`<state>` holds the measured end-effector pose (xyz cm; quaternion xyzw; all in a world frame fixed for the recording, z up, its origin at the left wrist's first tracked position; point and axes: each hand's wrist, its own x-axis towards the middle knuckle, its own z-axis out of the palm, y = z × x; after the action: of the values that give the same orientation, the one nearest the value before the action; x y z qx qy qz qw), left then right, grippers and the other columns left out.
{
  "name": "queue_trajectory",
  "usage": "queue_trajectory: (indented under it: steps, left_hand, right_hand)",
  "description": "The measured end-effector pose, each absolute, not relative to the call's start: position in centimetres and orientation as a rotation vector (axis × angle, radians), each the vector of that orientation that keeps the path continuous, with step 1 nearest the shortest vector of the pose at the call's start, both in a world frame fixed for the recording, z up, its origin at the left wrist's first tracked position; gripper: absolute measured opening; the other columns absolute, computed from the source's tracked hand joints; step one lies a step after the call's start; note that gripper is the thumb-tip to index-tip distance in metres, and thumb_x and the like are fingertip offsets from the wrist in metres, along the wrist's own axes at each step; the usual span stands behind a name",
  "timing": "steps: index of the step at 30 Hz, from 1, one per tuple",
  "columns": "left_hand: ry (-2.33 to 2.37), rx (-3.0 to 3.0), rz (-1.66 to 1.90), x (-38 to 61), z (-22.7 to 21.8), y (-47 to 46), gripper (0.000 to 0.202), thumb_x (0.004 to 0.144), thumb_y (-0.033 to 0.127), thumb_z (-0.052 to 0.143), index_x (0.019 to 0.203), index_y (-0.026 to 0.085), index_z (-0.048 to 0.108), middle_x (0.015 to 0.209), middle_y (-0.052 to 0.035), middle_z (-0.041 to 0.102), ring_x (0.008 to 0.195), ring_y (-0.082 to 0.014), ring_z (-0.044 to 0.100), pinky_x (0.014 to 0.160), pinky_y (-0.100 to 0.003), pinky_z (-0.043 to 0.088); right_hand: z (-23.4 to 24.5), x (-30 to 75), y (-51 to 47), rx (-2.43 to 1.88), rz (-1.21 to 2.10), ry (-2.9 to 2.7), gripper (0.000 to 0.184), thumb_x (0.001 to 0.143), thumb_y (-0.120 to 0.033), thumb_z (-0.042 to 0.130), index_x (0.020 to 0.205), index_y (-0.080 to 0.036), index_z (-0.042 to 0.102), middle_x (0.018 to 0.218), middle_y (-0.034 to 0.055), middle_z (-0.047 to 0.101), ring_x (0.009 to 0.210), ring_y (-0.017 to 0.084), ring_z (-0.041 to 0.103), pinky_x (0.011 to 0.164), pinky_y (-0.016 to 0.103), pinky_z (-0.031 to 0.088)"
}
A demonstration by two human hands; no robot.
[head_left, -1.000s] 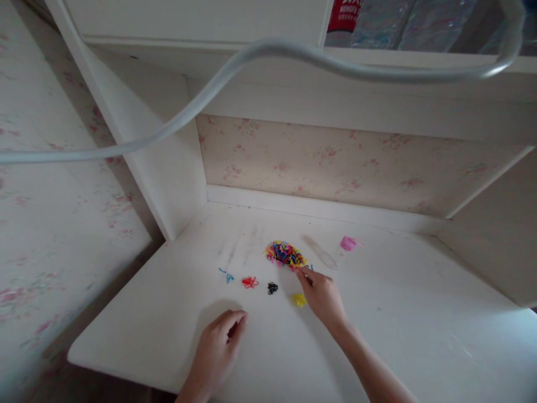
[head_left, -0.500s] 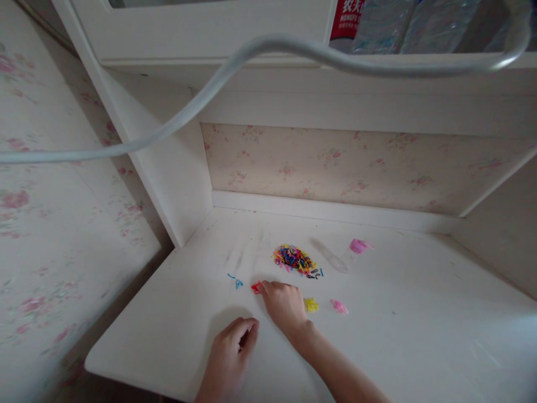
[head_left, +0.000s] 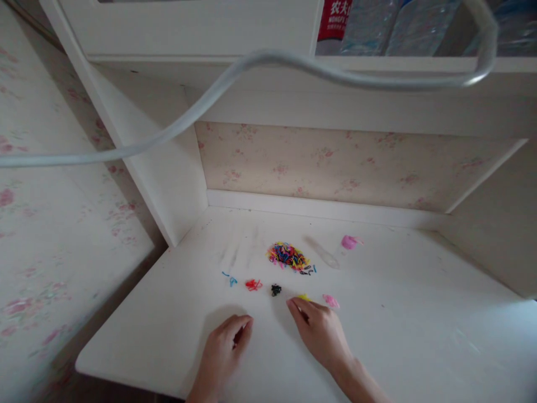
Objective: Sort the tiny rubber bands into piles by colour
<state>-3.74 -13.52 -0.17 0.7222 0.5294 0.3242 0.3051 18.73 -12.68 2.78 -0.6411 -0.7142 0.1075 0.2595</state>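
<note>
On the desk (head_left: 403, 336), both hands (head_left: 321, 333) lie flat.

Your one head camera looks forward and down across the desk (head_left: 419, 336) from its near edge, close above your left hand (head_left: 222, 350) and right hand (head_left: 321, 336).

The only writing that can be read stands on a red label (head_left: 333, 19) at the top edge of the view, high above and far beyond the fingers (head_left: 296, 307) of the right hand (head_left: 321, 336). It shows large white Chinese characters, of which 农夫 can be made out, and under them smaller white capitals reading NONGFU. The label sits on a wrapped pack of clear water bottles (head_left: 398, 25) on the upper shelf (head_left: 419, 62); the bluish print further right on the pack is too blurred to read.
</note>
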Motion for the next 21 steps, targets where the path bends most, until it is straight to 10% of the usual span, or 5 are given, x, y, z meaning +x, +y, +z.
queue_trajectory:
  steps: [21]
  left_hand:
    - [1.504, 2.461, 0.404, 8.3, 4.3, -5.7, 0.017, 0.087, 0.026, 0.048, 0.09, 0.025, 0.065, 0.092, -0.0011, 0.068, 0.083, -0.015, 0.063, 0.072, -0.024, 0.044]
  right_hand:
    - [0.2, 28.5, -18.6, -2.01, 0.626, -1.056, 0.053, 0.076, -0.065, 0.044, 0.085, -0.02, 0.072, 0.071, 0.0021, 0.07, 0.066, 0.016, 0.061, 0.054, 0.019, 0.043]
